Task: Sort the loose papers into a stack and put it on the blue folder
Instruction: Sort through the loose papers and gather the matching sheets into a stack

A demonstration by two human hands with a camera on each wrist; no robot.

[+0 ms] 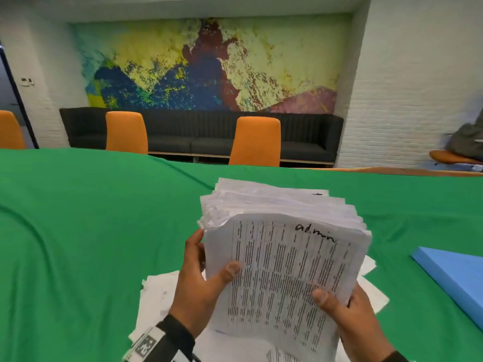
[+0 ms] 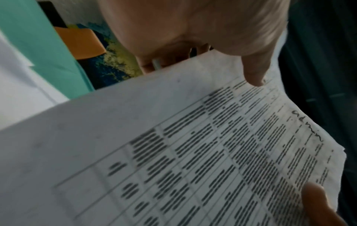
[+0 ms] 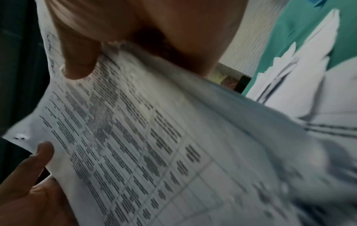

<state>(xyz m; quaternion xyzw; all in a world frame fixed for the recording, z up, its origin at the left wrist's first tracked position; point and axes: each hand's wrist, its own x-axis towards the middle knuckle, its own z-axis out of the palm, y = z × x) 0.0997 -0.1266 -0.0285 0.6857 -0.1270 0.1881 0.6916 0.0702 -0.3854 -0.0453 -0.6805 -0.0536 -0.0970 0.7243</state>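
Thick stack of papers (image 1: pixel 285 246) raised above the green-covered table (image 1: pixel 91 231), tilted toward the viewer, top sheet a printed table marked "admin"; left hand (image 1: pixel 201 283) clasps its left edge, thumb on the front sheet, fingers apparently behind, though hidden; right hand (image 1: pixel 347 317) grasps the lower right corner likewise; loose sheets (image 1: pixel 156 293) lie on the cloth beneath the stack; blue folder (image 1: pixel 452 278) lies flat to the right, apart from the stack; orange chairs (image 1: pixel 254 141) stand beyond the table.

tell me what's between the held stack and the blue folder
Head view: loose sheets on green cloth, spreading from under the stack toward the folder.
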